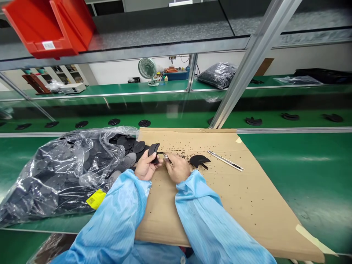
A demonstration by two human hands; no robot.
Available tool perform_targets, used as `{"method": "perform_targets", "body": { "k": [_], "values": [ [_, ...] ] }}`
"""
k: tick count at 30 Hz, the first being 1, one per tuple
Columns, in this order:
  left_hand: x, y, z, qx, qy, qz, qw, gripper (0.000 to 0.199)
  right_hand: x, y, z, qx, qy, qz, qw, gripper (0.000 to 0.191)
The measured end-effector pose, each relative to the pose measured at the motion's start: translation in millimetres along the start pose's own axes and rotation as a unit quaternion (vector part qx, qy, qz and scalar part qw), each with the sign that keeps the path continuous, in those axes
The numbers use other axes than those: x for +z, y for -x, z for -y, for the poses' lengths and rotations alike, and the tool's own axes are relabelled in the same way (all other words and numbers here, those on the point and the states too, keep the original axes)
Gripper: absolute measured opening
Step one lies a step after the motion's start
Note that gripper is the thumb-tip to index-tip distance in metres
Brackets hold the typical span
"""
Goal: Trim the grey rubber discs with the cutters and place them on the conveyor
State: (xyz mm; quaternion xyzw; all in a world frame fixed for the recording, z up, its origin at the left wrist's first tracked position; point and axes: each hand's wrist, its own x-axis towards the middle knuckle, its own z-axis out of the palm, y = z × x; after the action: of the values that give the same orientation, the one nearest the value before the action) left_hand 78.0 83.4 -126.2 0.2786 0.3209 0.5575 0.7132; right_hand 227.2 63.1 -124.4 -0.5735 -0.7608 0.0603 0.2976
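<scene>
My left hand (145,167) is closed on a black curved plastic part (153,149), held tilted above the cardboard sheet (165,212). Close beside it, my right hand (178,168) grips small metal nippers (167,157), mostly hidden in the fingers, with the tip at a thin tab on the part. Just right of that hand lies another black curved part (198,160) with a narrow tab. A slim silver craft knife (225,160) rests farther right. Small black scraps are scattered over the cardboard.
At left, a clear plastic bag (63,172) spills black discs (139,146) toward the cardboard. Black parts sit spaced along the green conveyor (176,119) behind. A slanted metal post (247,69) rises at right. An orange-red bin (52,29) stands on the shelf overhead.
</scene>
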Motion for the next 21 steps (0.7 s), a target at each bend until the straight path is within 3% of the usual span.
{"method": "perform_targets", "body": {
  "k": [3, 7, 13, 21],
  "values": [
    [-1.2, -2.4, 0.1, 0.022, -0.003, -0.020, 1.000, 0.045, 1.6, 0.4, -1.6, 0.020, -0.019, -0.035, 0.999, 0.026],
    [-4.4, -5.8, -1.1, 0.029, 0.019, -0.047, 0.998, 0.036, 2.2, 1.2, -4.2, 0.021, -0.021, -0.051, 0.998, 0.026],
    [-2.5, -3.7, -8.2, -0.012, 0.059, -0.062, 0.996, 0.019, 2.7, 2.1, -1.4, 0.003, -0.017, -0.035, 0.999, 0.023],
    [-5.4, -3.5, -6.6, -0.080, 0.041, -0.022, 0.996, 0.030, -0.6, 3.0, 4.0, -0.036, 0.007, 0.043, 0.998, 0.027]
  ]
}}
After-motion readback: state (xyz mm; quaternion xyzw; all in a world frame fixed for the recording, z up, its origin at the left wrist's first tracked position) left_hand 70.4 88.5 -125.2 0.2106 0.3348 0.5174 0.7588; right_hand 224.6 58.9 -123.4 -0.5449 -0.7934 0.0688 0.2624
